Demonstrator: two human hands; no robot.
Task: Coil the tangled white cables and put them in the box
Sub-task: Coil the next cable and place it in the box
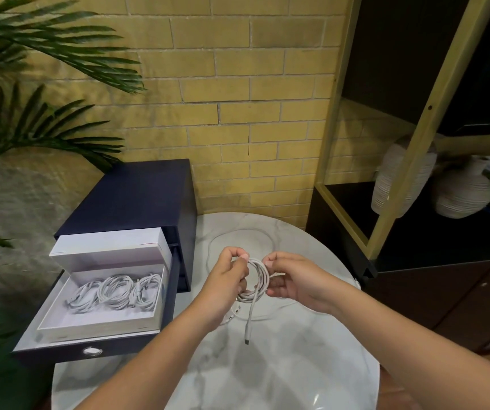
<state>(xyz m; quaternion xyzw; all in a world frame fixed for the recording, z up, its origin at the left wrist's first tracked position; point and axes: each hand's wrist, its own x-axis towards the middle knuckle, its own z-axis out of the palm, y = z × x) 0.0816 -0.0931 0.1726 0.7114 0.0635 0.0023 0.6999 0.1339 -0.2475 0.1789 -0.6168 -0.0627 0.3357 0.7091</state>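
— Left hand (229,279) and right hand (294,279): how do they stand?
— Both are raised over the round marble desk (267,380). Each pinches the same coiled white cable (260,273) between thumb and fingertips, the left hand on the left side of the loop and the right hand on the right.
— Does any of that cable hang free?
— Its plug end (247,341) hangs down from the coil on the near side. I cannot tell whether it touches the desk.
— Anything beneath the hands?
— More loose cable (235,309) lies on the marble, and wide loops run toward the far side.
— Where is the box?
— The white box (95,327) sits left of the desk in the open drawer (90,352) of a dark blue cabinet (137,196). Its lid (110,244) stands up at the far edge. Three coiled cables (116,291) lie side by side inside.
— And farther back?
— A yellow brick wall (238,84), palm fronds (30,54) at far left, and a black shelf unit (415,69) at right with two ribbed vases (460,193).
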